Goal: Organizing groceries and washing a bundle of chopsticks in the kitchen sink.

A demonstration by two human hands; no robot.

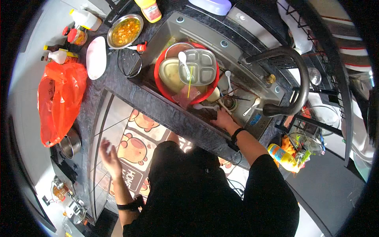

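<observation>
My right hand [223,119] reaches over the sink's front wall. Its fingertips are at the handle end of a white spoon [201,106] and beside the handle of a pale ladle [214,95]; whether they grip either is not clear. My left hand [110,157], blurred, is raised over the floor mat with fingers apart and nothing in it. In the sink [251,89] stands a red basin [157,81]. It holds a compartment tray [204,75], an oval metal dish [169,74], a white spoon [183,59] and a pinkish mesh cloth [186,96]. More white spoons [228,78] lie on the sink floor.
A black faucet [304,80] arches over the sink's right end. On the left counter are a bowl of soup [125,31], a white oval plate [96,57], a red plastic bag [60,103] and a metal pot [71,143]. A yellow bottle [282,157] lies at right.
</observation>
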